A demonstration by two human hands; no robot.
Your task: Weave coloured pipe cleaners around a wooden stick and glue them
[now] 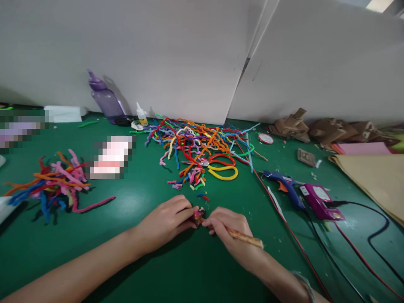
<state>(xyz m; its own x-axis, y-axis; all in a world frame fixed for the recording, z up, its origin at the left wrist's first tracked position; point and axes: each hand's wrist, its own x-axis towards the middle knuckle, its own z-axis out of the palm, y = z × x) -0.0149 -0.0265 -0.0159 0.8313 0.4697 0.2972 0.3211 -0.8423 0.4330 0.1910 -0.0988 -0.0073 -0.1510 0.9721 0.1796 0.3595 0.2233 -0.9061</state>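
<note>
My left hand (pixel 173 219) pinches a small multicoloured bundle (pixel 198 216), which looks made of short fuzzy pieces. Closed round a brown stick (pixel 246 237), my right hand (pixel 232 229) meets the bundle from the right; the stick's front end is hidden by the fingers. Just beyond the hands, short cut fuzzy pieces (pixel 195 177) lie on the green table (pixel 142 168). Scissors (pixel 222 166) with a red and a yellow handle rest behind them, against a large tangle of coloured fuzzy stems (pixel 195 139).
At left lies another stem pile (pixel 59 181). A purple bottle (pixel 107 101) and a small glue bottle (pixel 142 114) stand by the partition. To the right are a blue glue gun (pixel 285 185), a purple power strip (pixel 321 201), cables, brown paper (pixel 372 179) and brown crumpled objects (pixel 290 126).
</note>
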